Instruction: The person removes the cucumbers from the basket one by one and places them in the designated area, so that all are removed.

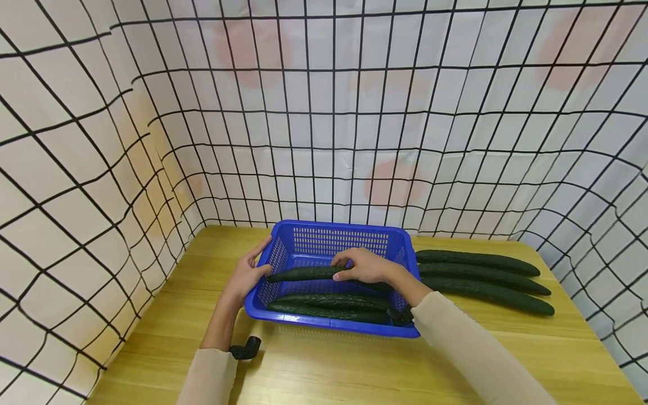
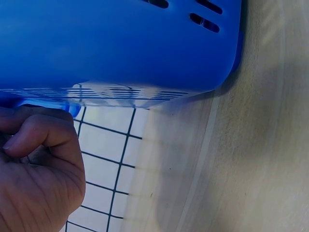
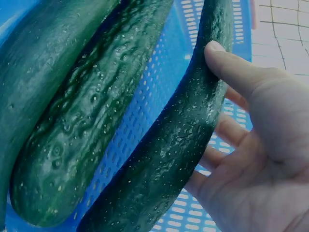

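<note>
Grips a long dark green cucumber [image 1: 306, 274] with the right hand [image 1: 367, 265], pinching partway along between the thumb on one side and the bent fingers on the other. Holds the cucumber crosswise within the outline of a blue plastic basket [image 1: 331, 324], beyond a pair of cucumbers [image 1: 329, 301] lying side by side inside, along the near wall. Cannot tell contact or a gap between the gripped cucumber and the basket floor.

Clasps the basket's left rim with the left hand [image 1: 248, 275], with the thumb toward the inside and the other fingers around the outside. Brings the thumb and the cucumber's left end just beside each other; cannot tell touching from apart.

Has the basket standing on a wood-grained counter [image 1: 314, 365], with three cucumbers [image 1: 486, 275] to the right, lying roughly parallel on the counter with their left ends close to the basket. Wears a cream left sleeve [image 1: 210, 374] and a cream right sleeve [image 1: 471, 337], plus a black device [image 1: 245, 349] at the left wrist. Faces a black grid [image 1: 333, 70] before a pale backdrop [image 1: 320, 45] with faded reddish patches [image 1: 391, 194].
</note>
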`<state>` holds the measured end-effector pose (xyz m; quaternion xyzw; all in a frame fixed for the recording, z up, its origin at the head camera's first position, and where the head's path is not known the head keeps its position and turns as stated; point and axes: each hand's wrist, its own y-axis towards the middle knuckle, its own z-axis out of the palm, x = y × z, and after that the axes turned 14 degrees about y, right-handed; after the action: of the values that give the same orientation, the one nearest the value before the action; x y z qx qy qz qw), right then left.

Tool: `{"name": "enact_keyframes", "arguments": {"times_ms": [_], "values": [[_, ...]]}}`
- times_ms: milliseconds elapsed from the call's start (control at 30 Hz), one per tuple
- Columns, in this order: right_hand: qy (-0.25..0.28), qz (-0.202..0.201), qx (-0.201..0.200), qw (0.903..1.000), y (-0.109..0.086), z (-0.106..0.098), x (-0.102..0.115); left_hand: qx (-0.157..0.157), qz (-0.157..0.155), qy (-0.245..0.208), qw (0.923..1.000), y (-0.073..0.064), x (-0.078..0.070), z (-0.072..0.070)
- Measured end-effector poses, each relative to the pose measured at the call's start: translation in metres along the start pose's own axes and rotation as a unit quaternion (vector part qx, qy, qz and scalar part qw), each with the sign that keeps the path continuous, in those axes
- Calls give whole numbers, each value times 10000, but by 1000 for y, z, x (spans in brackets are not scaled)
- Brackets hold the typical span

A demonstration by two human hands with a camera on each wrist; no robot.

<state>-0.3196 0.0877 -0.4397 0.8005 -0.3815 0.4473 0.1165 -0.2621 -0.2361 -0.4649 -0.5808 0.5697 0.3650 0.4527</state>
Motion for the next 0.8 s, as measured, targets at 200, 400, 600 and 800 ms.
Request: {"name": "enact_keyframes", "arguments": {"times_ms": [200, 400, 600, 800], "values": [[96, -235, -274, 9993, -3, -7, 2, 45, 2, 2, 10000, 0, 1, -1], [-12, -394, -561, 9976, -11, -14, 10, -20, -61, 65, 10000, 3, 3, 1], [-96, -578, -818, 9949, -21, -23, 20, 20, 20, 64, 10000, 3, 2, 2], [-89, -693, -995, 9926, -30, -31, 29, -35, 57, 26, 10000, 2, 2, -1]]}}
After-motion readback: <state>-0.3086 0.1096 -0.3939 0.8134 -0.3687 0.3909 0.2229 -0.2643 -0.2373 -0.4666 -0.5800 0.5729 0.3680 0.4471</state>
